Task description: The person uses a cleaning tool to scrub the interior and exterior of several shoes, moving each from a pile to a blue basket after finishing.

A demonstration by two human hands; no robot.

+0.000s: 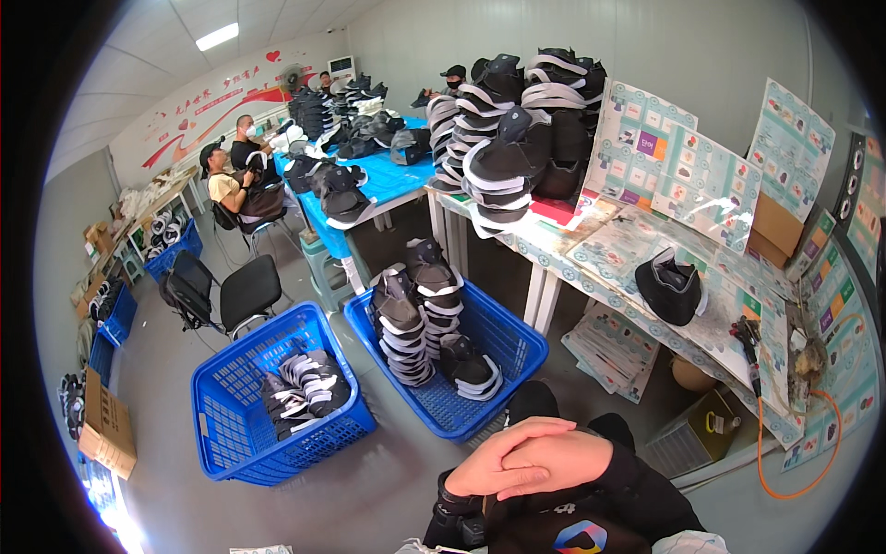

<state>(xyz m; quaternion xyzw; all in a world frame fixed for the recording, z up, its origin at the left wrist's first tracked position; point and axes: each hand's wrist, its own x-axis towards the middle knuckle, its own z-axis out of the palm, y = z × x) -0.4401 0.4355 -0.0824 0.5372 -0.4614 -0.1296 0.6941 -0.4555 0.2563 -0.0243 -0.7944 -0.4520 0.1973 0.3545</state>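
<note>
My left hand (484, 463) and my right hand (570, 460) rest one against the other above my lap, fingers laid flat and overlapping. No object shows in either, though the surfaces between them are hidden. In front of them stands a blue basket (521, 349) holding stacked black shoe uppers (402, 323) with white edges. One single black shoe upper (668, 288) sits on the worktable (609, 245) to my right, apart from my hands.
Another blue basket (217, 452) with uppers stands to the left, near a black chair (249, 288). Tall stacks of uppers (508, 152) cover the table's far end. A hand tool (748, 346) and an orange hose (764, 471) are at the right. Two seated people (226, 185) work farther back.
</note>
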